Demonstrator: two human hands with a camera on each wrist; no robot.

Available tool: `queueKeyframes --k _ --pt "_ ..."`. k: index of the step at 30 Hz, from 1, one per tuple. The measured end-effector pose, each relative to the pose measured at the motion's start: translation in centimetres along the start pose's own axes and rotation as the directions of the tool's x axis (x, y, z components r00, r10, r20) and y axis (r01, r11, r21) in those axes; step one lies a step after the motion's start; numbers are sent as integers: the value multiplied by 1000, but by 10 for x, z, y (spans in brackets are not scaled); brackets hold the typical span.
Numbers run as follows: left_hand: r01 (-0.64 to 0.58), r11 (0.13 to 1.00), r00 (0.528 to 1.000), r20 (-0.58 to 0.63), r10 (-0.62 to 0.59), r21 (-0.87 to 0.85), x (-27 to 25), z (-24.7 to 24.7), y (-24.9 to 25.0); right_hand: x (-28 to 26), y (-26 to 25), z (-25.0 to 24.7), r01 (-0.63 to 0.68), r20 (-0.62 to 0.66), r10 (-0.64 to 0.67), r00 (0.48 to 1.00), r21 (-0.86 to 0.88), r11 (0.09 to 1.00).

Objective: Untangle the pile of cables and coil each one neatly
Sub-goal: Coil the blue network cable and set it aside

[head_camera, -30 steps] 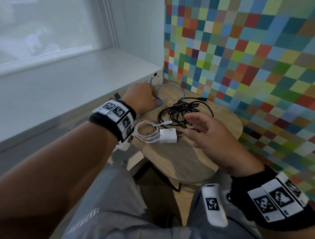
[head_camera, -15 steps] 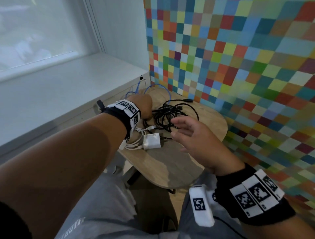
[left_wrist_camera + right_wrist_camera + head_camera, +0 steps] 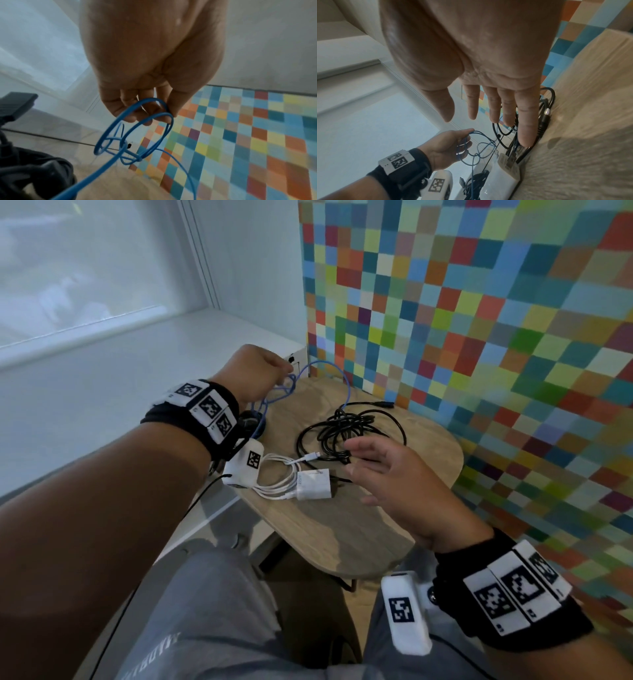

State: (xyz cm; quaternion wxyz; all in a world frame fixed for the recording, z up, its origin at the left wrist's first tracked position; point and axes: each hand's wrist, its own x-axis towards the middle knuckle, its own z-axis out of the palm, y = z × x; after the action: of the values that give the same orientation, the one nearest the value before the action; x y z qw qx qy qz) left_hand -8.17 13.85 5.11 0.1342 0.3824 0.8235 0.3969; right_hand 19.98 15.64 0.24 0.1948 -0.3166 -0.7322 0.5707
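My left hand is raised at the far left of the small wooden table and grips loops of a thin blue cable; the blue cable trails back toward the wall. Thumb and fingers curl round those loops in the left wrist view. A tangled black cable lies in the table's middle. A white cable coil with a white charger block lies at the table's left. My right hand hovers flat above the black cable, its fingers straight and holding nothing.
A wall of coloured squares runs along the table's right and far side. A white sill and window are to the left. My grey trousers are below the table's near edge.
My left hand has lifted up and back with the blue cable loops. The right hand stays spread above the black cable. The head view has shifted.
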Motion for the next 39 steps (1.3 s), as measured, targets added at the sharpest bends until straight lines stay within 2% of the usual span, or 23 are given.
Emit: queueKeyframes --k 2,5,9,13,17,23,27,30,32,36,39 --pt "-4 992 1000 -7 3 -129 -4 -7 5 0 -2 2 0 8 0 1000 0 1000" --pt "-88 970 996 7 92 -226 -15 -17 18 1 -6 4 8 18 -8 1000 0 1000" --pt "-237 950 968 29 248 -205 -39 -28 41 4 -16 6 23 -25 -22 999 64 998" --pt "-373 924 928 -36 371 -87 -66 -36 60 11 -26 5 47 -108 -30 994 153 987" --pt "-467 877 884 -26 467 -112 -90 -41 65 16 -34 4 70 -77 -52 996 271 960" --pt "-451 871 859 171 483 -195 -108 -37 57 31 -47 14 87 70 -128 989 416 905" --pt "-403 870 859 210 466 -283 -114 -38 51 42 -53 19 110 0 -126 992 482 869" --pt "-378 863 886 141 442 -334 -113 -43 43 45 -59 15 173 -58 -166 984 488 855" --pt "-378 860 907 51 419 -344 -111 -46 36 43 -65 10 244 -73 -236 969 425 872" --pt "-395 820 918 -138 372 -414 -111 -43 29 40 -80 3 383 -98 -371 923 308 871" --pt "-383 781 923 -163 349 -493 -115 -39 27 37 -89 6 416 -52 -420 906 295 860"
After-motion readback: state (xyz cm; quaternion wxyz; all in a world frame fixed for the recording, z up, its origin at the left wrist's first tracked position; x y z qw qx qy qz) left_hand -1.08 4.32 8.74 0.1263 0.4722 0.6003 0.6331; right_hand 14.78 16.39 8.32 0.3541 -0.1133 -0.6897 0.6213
